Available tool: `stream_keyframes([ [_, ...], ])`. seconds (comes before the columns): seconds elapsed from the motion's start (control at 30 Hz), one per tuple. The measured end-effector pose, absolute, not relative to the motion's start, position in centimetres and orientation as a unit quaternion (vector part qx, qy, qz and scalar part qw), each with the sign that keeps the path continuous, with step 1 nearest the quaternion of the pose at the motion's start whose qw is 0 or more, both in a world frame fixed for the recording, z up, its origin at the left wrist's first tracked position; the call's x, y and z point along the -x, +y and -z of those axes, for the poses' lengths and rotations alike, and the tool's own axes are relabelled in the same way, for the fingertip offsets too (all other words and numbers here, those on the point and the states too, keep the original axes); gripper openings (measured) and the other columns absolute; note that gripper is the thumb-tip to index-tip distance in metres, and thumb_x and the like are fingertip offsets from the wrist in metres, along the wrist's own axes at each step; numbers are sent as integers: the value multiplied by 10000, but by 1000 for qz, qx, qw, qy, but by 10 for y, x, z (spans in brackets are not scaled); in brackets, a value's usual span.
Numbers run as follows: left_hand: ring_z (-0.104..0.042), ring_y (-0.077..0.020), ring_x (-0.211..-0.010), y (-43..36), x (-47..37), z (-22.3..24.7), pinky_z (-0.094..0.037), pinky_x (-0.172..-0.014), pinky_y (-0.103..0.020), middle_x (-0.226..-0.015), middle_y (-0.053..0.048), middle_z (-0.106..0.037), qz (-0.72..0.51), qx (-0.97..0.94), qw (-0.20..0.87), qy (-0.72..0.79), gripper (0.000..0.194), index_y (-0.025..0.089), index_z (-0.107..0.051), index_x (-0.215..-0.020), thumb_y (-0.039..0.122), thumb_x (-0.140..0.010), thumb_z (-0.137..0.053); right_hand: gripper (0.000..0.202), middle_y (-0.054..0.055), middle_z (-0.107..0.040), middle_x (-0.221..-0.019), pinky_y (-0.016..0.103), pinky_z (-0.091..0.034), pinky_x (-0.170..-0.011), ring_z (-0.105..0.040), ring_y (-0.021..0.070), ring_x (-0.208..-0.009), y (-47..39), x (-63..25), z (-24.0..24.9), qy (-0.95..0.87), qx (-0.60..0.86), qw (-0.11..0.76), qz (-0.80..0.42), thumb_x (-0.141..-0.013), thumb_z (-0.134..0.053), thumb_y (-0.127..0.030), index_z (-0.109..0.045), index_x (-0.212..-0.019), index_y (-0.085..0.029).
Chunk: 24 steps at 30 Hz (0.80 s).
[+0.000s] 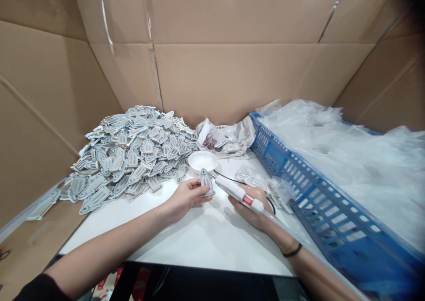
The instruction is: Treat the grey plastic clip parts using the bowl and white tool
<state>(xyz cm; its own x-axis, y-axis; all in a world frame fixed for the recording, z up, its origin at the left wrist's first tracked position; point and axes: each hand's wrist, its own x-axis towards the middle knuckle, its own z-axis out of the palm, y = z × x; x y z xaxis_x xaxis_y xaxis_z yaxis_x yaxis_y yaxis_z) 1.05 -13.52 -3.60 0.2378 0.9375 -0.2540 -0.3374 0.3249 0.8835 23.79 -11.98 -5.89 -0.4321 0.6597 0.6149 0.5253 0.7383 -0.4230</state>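
Head view: your left hand [186, 198] pinches grey plate [206, 181]; right hand [254, 206] grips white tool [238, 194]. Plate heap [129, 155] left, white dish [203, 160] ahead, blue crate [299, 181] right.

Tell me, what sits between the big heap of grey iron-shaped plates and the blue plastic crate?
In the head view, a small white round dish and a crumpled printed plastic bag lie between the heap of grey plates and the blue crate.
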Motion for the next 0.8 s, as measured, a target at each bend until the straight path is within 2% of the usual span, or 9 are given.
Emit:
stream_keyframes([
  [0.2, -601, -92, -664, -133, -10, 32, -563, -691, -239, -793, -29, -639, -455, -360, 715, 391, 318, 102, -728, -855, 235, -619, -894, 298, -32, -459, -536, 258, -324, -503, -422, 108, -464, -122, -240, 52, -842, 372, 370, -125, -879, -524, -245, -400, -610, -218],
  [0.4, -513, -85, -569, -124, -2, 37, -438, -520, -207, -679, 2, -568, -452, -433, 681, 379, 303, 119, -726, -863, 302, -648, -835, 309, -35, -468, -522, 244, -320, -493, -429, 94, -456, -120, -242, 56, -831, 390, 375, -131, -857, -556, -286, -420, -592, -205],
  [0.5, -491, -81, -558, -124, 0, 41, -359, -480, -199, -713, -4, -588, -413, -490, 650, 408, 352, 124, -741, -975, 337, -698, -785, 324, -26, -494, -512, 248, -324, -486, -455, 101, -452, -117, -243, 59, -808, 412, 401, -126, -857, -564, -338, -465, -582, -200],
  [0.63, -522, -87, -602, -128, -2, 44, -390, -526, -207, -867, -42, -659, -379, -542, 584, 471, 345, 133, -728, -1026, 366, -771, -723, 365, -19, -502, -507, 250, -331, -475, -472, 107, -447, -115, -247, 62, -775, 442, 430, -138, -859, -592, -408, -507, -575, -194],
  [0.8, -579, -116, -695, -126, 1, 39, -430, -570, -205, -913, -48, -683, -411, -527, 552, 498, 469, 138, -652, -1103, 286, -683, -799, 346, 2, -562, -540, 257, -352, -489, -504, 126, -479, -117, -250, 60, -767, 458, 419, -161, -869, -592, -426, -580, -618, -188],
])
